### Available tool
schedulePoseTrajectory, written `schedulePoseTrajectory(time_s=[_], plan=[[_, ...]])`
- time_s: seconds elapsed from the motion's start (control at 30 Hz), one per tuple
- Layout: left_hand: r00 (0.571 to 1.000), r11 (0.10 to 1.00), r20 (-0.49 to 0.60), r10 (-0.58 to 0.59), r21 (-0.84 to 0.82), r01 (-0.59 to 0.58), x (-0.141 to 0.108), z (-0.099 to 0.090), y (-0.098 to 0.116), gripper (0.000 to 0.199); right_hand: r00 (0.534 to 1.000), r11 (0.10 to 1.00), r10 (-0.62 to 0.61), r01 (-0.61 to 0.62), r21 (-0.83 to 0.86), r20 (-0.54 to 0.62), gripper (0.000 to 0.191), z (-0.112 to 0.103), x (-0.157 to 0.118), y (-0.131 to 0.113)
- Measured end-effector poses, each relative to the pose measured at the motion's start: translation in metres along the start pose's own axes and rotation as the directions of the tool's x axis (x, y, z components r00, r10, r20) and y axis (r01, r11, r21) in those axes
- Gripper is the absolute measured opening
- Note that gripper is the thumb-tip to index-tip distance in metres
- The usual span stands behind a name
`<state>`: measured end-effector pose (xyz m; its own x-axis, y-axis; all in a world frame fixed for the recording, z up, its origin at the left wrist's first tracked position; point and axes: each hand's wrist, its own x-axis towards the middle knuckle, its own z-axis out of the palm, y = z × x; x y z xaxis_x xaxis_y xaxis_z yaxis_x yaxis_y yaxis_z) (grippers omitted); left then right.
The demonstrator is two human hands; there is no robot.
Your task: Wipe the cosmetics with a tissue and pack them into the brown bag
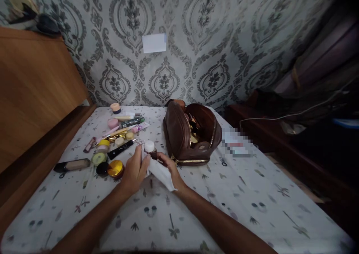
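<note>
Close to the brown bag, both of my hands meet around a small dark bottle (pixel 153 154) with a white cap (pixel 149 146). My left hand (pixel 135 168) is closed on the bottle's left side, part of a white wipe between. Fingers of my right hand (pixel 171 168) curl against the bottle's other side and hold the wipe (pixel 162 174), which hangs down toward my right wrist. The bottle's lower part is hidden by the wipe and fingers. Just left of my left hand lie a jar with a shiny gold lid (pixel 115 168) and a black tube (pixel 122 149).
An unzipped brown leather bag (pixel 176 134) stands right of the bottle. Several cosmetics, including a beige-and-black tube (pixel 72 165) and a green-lidded jar (pixel 99 158), spread over the left of the patterned tablecloth (pixel 196 216). A wooden cabinet (pixel 36 70) borders the left side; papered wall behind.
</note>
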<state>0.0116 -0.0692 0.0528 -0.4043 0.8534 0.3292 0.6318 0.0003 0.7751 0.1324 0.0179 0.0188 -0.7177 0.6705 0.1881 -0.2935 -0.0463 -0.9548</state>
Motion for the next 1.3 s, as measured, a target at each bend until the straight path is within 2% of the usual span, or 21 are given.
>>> schedulePoseTrajectory(time_s=[0.1,0.2,0.37,0.53,0.7,0.8,0.93,1.1,1.2,1.3], plan=[[0.996,0.997,0.090,-0.019,0.081,0.012,-0.001,0.001,-0.002,0.051,0.996,0.998,0.021,-0.015,0.063,-0.083,0.036,-0.004,0.006,0.005],[0.986,0.992,0.162,-0.032,0.122,0.012,-0.002,0.003,-0.004,0.061,0.984,0.982,0.110,-0.085,0.170,-0.143,0.049,-0.006,0.011,0.012],[0.970,0.986,0.244,0.017,0.158,-0.057,0.000,0.004,-0.008,0.063,0.952,0.939,0.237,-0.173,0.299,-0.192,0.050,-0.009,0.010,0.011],[0.957,0.978,0.287,0.039,0.187,-0.096,0.002,0.002,-0.012,0.059,0.934,0.865,0.330,-0.240,0.440,-0.139,0.050,-0.005,0.004,-0.002],[0.932,0.967,0.338,0.131,0.162,-0.195,0.003,0.002,-0.019,0.057,0.940,0.848,0.321,-0.231,0.477,-0.115,0.057,0.001,0.001,-0.005],[0.924,0.966,0.352,0.147,0.149,-0.211,0.005,-0.001,-0.022,0.056,0.954,0.851,0.281,-0.196,0.487,-0.107,0.051,0.003,0.001,-0.004],[0.940,0.980,0.328,0.094,0.138,-0.146,0.010,-0.007,-0.023,0.053,0.972,0.854,0.231,-0.186,0.486,-0.035,0.043,0.004,0.002,-0.003],[0.952,0.995,0.306,0.032,0.081,-0.059,0.013,-0.009,-0.018,0.052,0.982,0.898,0.191,-0.172,0.405,-0.007,0.039,0.001,0.002,-0.001],[0.951,0.999,0.307,0.022,0.019,-0.030,0.015,-0.012,-0.013,0.055,0.985,0.920,0.170,-0.161,0.358,0.007,0.041,-0.001,0.002,0.002],[0.949,1.000,0.316,0.009,0.003,-0.010,0.017,-0.015,-0.014,0.059,0.991,0.940,0.124,-0.103,0.325,-0.044,0.049,-0.001,0.001,0.002]])
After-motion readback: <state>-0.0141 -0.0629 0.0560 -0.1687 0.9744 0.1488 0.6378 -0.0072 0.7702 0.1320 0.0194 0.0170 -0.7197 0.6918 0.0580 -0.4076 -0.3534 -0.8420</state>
